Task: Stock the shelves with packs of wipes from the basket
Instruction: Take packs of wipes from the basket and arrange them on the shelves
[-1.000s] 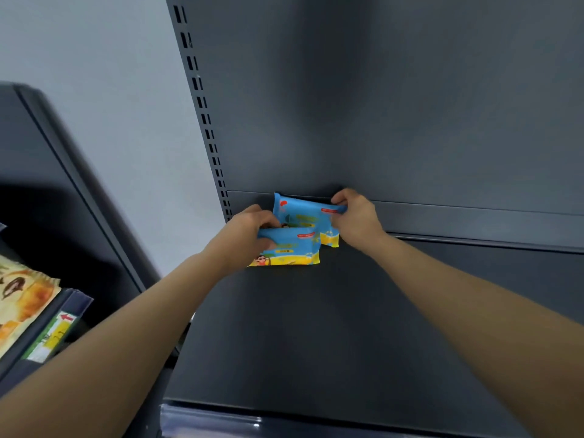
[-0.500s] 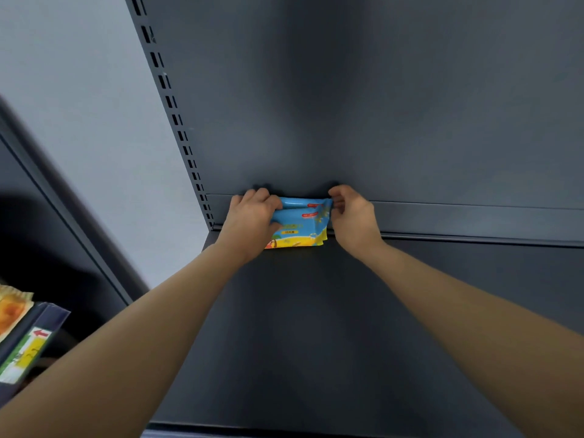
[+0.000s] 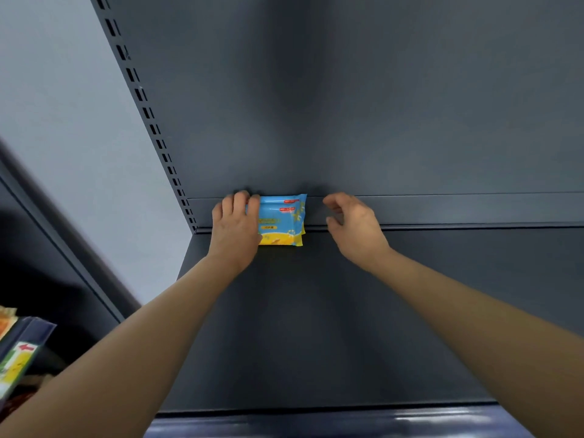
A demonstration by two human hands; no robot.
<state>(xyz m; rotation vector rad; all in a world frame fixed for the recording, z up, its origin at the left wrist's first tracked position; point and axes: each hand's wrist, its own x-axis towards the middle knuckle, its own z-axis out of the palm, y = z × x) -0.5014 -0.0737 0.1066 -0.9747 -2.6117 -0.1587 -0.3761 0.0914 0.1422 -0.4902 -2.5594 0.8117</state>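
On the shelf (image 3: pixel 316 327), left hand (image 3: pixel 235 227) holds wipes packs (image 3: pixel 282 220); right hand (image 3: pixel 355 227) apart.

The packs of wipes (image 3: pixel 282 219) at the shelf's back edge, near its left corner, are bright blue with small red labels near the top, a little yellow tag in the middle and a yellow-orange band along the bottom. The shelf (image 3: pixel 316 327) and back panel (image 3: pixel 347 105) are plain dark grey, the front rail (image 3: pixel 347 425) glossy dark blue, and the upright (image 3: pixel 148 118) at its left shows a row of black slots. Past the front left corner a price label (image 3: pixel 19 358) is white, green and yellow with a red arrow, and the wall (image 3: pixel 63 121) is pale grey.
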